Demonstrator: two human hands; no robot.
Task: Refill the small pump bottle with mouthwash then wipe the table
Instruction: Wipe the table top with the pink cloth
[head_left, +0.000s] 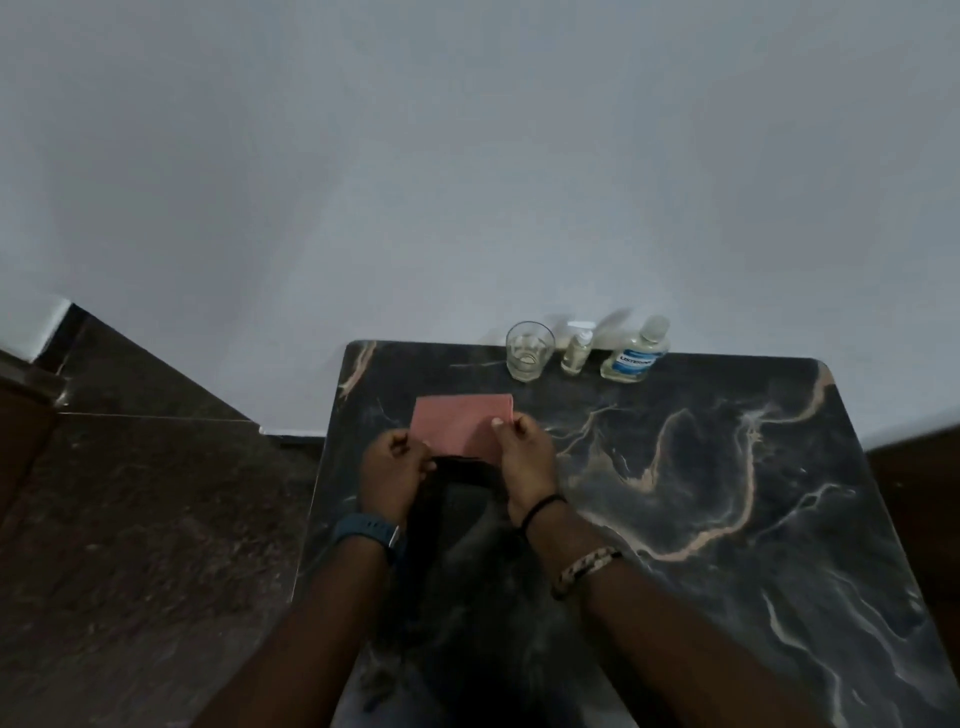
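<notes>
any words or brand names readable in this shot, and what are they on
"LISTERINE": on the blue and white label of the mouthwash bottle, blurred but just legible.
Smaller print on that label: too small and blurred to read.
Small pump bottle: no text that can be made out.
Glass, pink cloth and watch on the left wrist: no text visible.
</notes>
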